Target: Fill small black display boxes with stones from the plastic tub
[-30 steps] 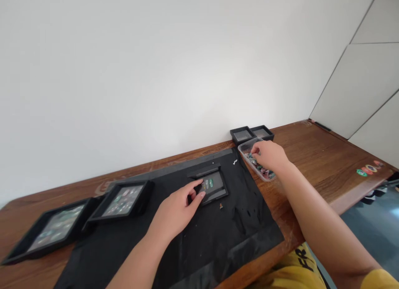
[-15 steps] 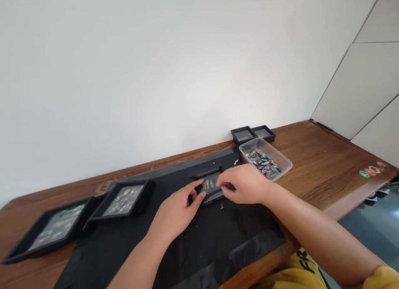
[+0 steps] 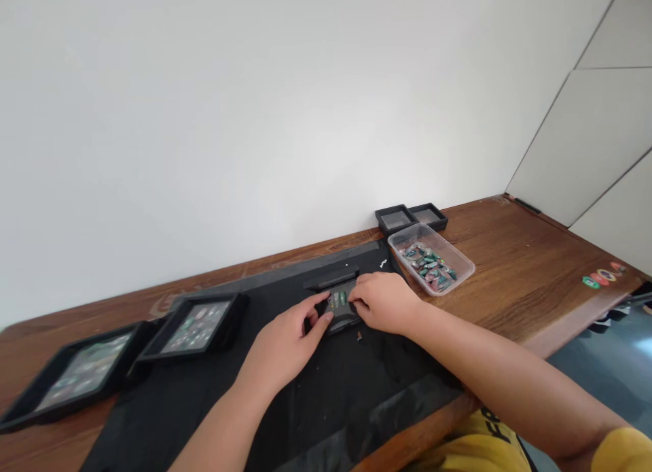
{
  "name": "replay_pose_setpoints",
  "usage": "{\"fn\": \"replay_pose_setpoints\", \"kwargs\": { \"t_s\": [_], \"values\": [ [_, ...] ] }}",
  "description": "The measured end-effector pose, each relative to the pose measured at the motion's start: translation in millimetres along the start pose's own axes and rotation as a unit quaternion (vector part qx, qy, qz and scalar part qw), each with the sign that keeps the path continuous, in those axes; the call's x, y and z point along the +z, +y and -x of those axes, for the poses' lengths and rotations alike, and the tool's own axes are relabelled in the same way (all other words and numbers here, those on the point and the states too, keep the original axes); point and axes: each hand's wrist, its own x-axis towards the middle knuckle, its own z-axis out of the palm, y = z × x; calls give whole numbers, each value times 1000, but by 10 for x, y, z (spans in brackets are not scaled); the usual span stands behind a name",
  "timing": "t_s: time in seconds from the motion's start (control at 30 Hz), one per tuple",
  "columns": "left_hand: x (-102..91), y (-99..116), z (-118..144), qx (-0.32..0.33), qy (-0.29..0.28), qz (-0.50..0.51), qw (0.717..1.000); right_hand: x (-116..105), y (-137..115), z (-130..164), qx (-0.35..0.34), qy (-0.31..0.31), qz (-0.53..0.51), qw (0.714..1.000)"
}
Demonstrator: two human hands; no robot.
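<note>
Between my hands lies a small black frame (image 3: 333, 326) with a grey see-through panel. A few small green and pale shiny pieces (image 3: 339, 298) sit on the panel in a short row. My left hand (image 3: 288, 339) holds the frame's left side, with thumb and forefinger at its edge near the pieces. My right hand (image 3: 386, 302) is closed, its fingertips bunched down at the panel just right of the green pieces. Whatever those fingertips pinch is hidden. A tiny brownish bit (image 3: 359, 336) lies on the black mat (image 3: 326, 397) in front of the frame.
A clear plastic tub (image 3: 464, 265) of green and pink shiny pieces (image 3: 432, 267) stands to the right. Behind it are two small black frames (image 3: 396, 219). At left, two larger black frames (image 3: 237, 316) hold rows of similar pieces. A white wall (image 3: 305, 119) rises behind the wooden table (image 3: 514, 261).
My right hand has lowered and moved slightly left, bringing its fingertips down onto the panel beside the green pieces. My left hand keeps its place at the frame's edge.
</note>
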Motion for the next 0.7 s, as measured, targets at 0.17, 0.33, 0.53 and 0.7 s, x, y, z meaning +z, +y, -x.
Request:
{"fn": "replay_pose_setpoints", "kwargs": {
  "t_s": [0.17, 0.33, 0.53, 0.7],
  "values": [
    [4, -8, 2, 5, 3, 0, 1000, -55, 3, 61, -8, -8, 18, 1000],
    [0, 2, 8, 1, 1, 2, 1000, -58, 9, 22, 16, 8, 8, 1000],
    [-1, 12, 6, -1, -3, -3, 1000, 18, 8, -65, 53, 37, -9, 998],
    [12, -8, 4, 6, 5, -6, 1000, -2, -33, -37, 63, 4, -3, 998]
  ]
}}
